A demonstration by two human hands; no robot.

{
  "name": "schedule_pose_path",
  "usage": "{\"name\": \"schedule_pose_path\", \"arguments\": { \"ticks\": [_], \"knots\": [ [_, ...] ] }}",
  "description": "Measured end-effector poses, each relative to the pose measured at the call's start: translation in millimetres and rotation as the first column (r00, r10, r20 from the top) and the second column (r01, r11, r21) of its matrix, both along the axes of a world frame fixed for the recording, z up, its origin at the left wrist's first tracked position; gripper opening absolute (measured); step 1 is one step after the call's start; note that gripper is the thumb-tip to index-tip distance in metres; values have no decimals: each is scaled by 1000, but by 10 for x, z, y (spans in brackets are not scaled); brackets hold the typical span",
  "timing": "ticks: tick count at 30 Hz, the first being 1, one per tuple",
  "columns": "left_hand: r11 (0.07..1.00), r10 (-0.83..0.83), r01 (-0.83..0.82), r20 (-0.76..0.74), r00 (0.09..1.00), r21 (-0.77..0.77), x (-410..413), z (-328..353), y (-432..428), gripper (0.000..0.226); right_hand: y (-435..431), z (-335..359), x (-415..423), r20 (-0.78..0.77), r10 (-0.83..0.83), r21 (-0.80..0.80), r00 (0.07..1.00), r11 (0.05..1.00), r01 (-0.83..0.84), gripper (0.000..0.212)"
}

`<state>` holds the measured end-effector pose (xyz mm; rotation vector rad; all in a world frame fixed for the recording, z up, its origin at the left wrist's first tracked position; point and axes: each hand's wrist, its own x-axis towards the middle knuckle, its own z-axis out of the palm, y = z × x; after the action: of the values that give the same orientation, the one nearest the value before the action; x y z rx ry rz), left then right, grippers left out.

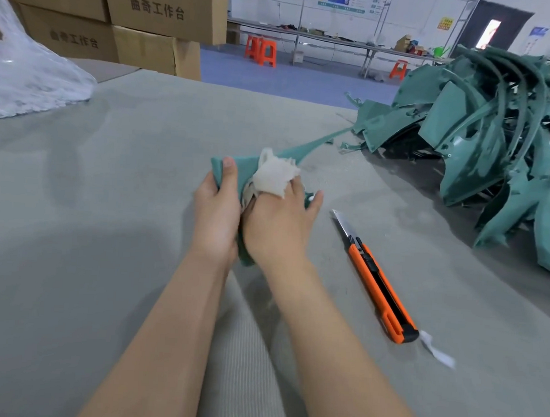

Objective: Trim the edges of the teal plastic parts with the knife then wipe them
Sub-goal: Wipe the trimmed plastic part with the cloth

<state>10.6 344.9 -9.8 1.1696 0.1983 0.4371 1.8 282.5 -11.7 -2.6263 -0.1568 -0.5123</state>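
**Teal part held and wiped at mid-counter, knife lying aside**

The left grip [216, 211], a bare hand, is closed round the near end of a teal plastic part [237, 167]. Its thumb lies up along the part's left edge and its fingers are hidden behind. The part sits in the middle of the grey counter [108, 199], and its thin stem runs away to the right toward the pile of teal parts [494, 130] heaped at the counter's far right.

The right grip [279, 227], also bare, has its fingers curled into a bunched white cloth [277, 176] and presses it on the part's face, touching the left grip. One finger sticks out to the right, past the cloth.

The knife [378, 277], an orange and black snap-off cutter, lies flat on the counter just right of the right grip and apart from it. Its blade is extended and points away from the person. A white paper scrap [438, 354] lies at its butt end.

Cardboard boxes [163, 11] stacked at the far left carry the printed characters 曲奇工作台. The same line shows on a lower box [72, 40]. A clear plastic bag [29, 77] rests at the counter's left edge. Orange stools [261, 51] stand on the blue floor beyond. The wall chart and yellow sign are too small to read.
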Motion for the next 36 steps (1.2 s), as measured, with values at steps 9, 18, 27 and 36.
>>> {"name": "schedule_pose_path", "arguments": {
  "ticks": [9,18,27,36],
  "knots": [
    [999,-26,26,-15,1000,39,10,-35,-46,32,-91,78,158,-79,-76,-135,994,989,65,53],
    [997,63,-63,4,998,-36,-15,18,105,38,-13,-89,-611,-54,131,55,990,990,-128,45],
    [967,47,-14,126,991,-255,15,50,92,27,-855,212,-141,-112,-127,541,986,824,168,18],
    [959,-97,127,126,987,-255,7,68,40,30,-397,88,74,110,85,736,990,663,-139,42]
  ]
}}
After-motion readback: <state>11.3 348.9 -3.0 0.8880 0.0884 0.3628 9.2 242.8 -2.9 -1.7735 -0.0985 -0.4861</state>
